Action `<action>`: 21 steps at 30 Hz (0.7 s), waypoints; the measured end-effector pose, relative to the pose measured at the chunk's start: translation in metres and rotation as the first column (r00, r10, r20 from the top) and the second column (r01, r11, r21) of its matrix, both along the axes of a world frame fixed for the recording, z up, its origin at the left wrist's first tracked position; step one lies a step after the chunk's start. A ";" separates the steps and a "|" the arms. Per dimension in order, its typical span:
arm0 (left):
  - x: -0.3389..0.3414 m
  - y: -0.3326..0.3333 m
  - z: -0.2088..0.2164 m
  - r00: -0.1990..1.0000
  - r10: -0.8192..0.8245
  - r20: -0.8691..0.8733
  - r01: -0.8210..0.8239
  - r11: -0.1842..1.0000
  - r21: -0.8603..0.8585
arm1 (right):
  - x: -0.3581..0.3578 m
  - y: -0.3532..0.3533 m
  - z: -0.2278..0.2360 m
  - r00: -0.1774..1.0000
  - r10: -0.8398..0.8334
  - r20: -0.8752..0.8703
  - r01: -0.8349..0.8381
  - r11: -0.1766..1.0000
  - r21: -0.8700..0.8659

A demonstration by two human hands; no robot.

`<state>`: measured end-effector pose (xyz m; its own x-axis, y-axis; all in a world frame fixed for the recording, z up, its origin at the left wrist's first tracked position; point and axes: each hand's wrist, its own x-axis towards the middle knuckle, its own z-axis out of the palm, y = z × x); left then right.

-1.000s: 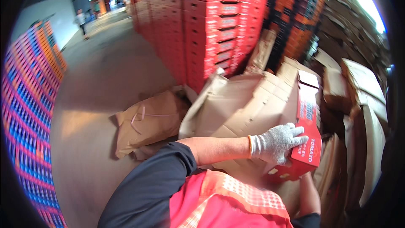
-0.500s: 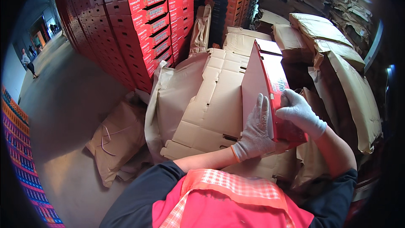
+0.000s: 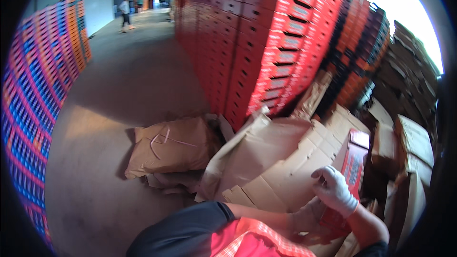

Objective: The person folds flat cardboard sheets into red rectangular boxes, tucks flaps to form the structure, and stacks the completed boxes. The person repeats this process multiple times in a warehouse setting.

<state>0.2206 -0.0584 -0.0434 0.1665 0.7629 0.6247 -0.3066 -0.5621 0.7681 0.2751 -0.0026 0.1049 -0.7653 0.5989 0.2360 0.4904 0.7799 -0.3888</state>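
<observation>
A red printed cardboard box (image 3: pixel 353 165), its upper end toward the far side, leans in front of me at the lower right. My right hand (image 3: pixel 335 191), in a pale knitted glove, lies across the box's left side with its fingers curled; what they hold, if anything, does not show. Below it, my left hand (image 3: pixel 307 216), also gloved, is by the near end of the box. Its fingers are blurred and partly covered by the right hand. Under the box lie flat brown cardboard sheets (image 3: pixel 271 185) with slots and creases.
Tall red box stacks (image 3: pixel 223 43) rise ahead, with dark and orange crates (image 3: pixel 354 43) beyond. A brown paper-wrapped bundle (image 3: pixel 173 145) lies on the floor (image 3: pixel 109 171). More wrapped bundles (image 3: pixel 414 138) stand at right. Colourful stacks (image 3: pixel 43 76) line the left; a person (image 3: pixel 125 13) is far off.
My view has swung to the left, so the box and hands sit lower and further right. My right hand has come off the box's right side and now crosses its left side.
</observation>
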 end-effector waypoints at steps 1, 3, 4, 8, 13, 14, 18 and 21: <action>-0.019 0.004 -0.005 0.961 0.263 -0.083 -0.242 0.948 0.208 | -0.007 -0.001 0.002 0.997 0.037 -0.065 -0.043 0.993 -0.105; -0.060 0.009 -0.012 0.847 0.515 -0.129 -0.399 0.778 0.486 | -0.011 -0.004 0.004 0.962 0.131 -0.241 -0.167 0.976 -0.136; -0.085 0.006 -0.018 0.803 0.582 -0.131 -0.425 0.712 0.559 | -0.011 -0.005 0.000 0.943 0.147 -0.300 -0.198 0.969 -0.149; -0.200 -0.028 -0.069 0.536 0.564 -0.629 -0.529 0.805 0.271 | -0.007 -0.012 -0.055 0.830 -0.180 -0.528 -0.186 0.804 -0.565; -0.315 -0.162 -0.226 0.624 0.538 -0.566 -0.772 0.310 -0.555 | -0.017 -0.034 -0.169 0.993 0.071 0.089 -0.074 0.997 0.023; -0.329 -0.199 -0.263 0.459 0.523 -0.719 -0.876 0.129 -0.465 | -0.016 -0.038 -0.186 1.000 0.020 0.010 -0.021 0.990 0.137; -0.359 -0.367 -0.381 0.363 -0.451 -0.815 -0.928 -0.092 -0.362 | -0.009 -0.033 -0.222 0.980 -0.194 0.042 0.194 0.981 0.007; -0.352 -0.433 -0.426 0.479 -0.669 -0.568 -0.846 -0.179 -0.502 | -0.006 -0.028 -0.228 0.981 -0.193 0.010 0.191 0.977 0.089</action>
<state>-0.1314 -0.4919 -0.4698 -0.4191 0.2029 -0.8850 0.5090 0.8596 -0.0440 0.2691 -0.0304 -0.1234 -0.6425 0.7128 0.2811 0.6409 0.7010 -0.3127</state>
